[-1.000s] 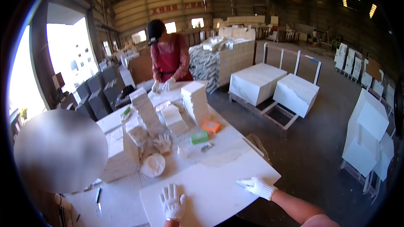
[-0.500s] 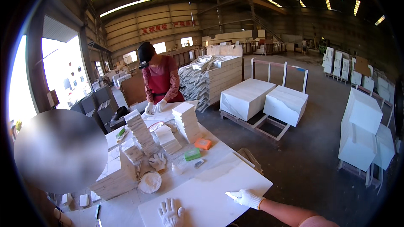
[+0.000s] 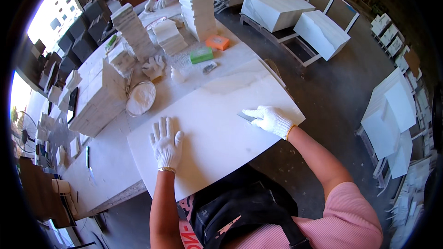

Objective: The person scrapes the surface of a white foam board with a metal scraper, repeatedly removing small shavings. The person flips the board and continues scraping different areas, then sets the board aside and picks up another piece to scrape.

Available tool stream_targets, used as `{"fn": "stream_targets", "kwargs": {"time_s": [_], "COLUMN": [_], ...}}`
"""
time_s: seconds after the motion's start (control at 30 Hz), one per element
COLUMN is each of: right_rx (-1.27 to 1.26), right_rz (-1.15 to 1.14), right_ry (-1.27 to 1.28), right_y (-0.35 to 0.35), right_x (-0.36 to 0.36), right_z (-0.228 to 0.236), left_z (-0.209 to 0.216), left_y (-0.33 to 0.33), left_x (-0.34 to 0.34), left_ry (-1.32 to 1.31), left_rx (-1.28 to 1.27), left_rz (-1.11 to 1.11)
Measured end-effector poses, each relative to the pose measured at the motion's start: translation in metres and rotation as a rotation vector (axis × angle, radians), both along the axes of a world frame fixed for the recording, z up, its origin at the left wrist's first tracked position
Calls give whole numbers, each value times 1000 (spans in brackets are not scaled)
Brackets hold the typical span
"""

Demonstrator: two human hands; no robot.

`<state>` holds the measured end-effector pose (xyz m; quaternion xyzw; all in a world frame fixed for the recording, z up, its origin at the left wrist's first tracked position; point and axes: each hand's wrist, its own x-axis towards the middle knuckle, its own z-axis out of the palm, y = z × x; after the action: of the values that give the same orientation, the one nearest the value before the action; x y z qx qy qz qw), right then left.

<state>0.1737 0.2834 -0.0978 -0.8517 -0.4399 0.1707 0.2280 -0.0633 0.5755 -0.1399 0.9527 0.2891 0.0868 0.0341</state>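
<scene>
A large white marble slab (image 3: 217,133) with grey veining lies on the work table in front of me. My left hand (image 3: 167,145), in a white knitted glove, rests flat on its left part with fingers spread. Near the slab's right end, my gloved right hand (image 3: 272,121) is closed on a thin grey scraper blade (image 3: 244,118), held low against the surface. The fingers hide most of the blade. Past the slab's far edge are a small white bottle (image 3: 177,75), a bowl of white powder (image 3: 141,98) and an empty work glove (image 3: 153,67).
Stacks of white tiles (image 3: 198,16) stand across the table (image 3: 108,157), with a green block (image 3: 201,55) and an orange block (image 3: 217,42) beside them. A co-worker's gloved hands (image 3: 157,2) are at the far end. Large marble blocks (image 3: 277,9) sit on a rack to the right.
My view has tilted downward, so the slab and both hands appear higher in the picture. My left hand stays flat on the slab, and my right hand still holds the blade.
</scene>
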Motion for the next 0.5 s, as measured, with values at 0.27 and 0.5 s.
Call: {"fn": "stream_targets", "kwargs": {"time_s": [0.27, 0.5], "right_rx": [5, -106], "right_rz": [74, 97], "right_ry": [15, 65], "right_y": [-3, -12], "right_x": [4, 9], "right_z": [7, 9], "left_z": [-1, -3], "left_y": [0, 2], "left_x": [4, 4], "left_ry": [36, 42], "left_rx": [6, 4], "left_rz": [14, 25]}}
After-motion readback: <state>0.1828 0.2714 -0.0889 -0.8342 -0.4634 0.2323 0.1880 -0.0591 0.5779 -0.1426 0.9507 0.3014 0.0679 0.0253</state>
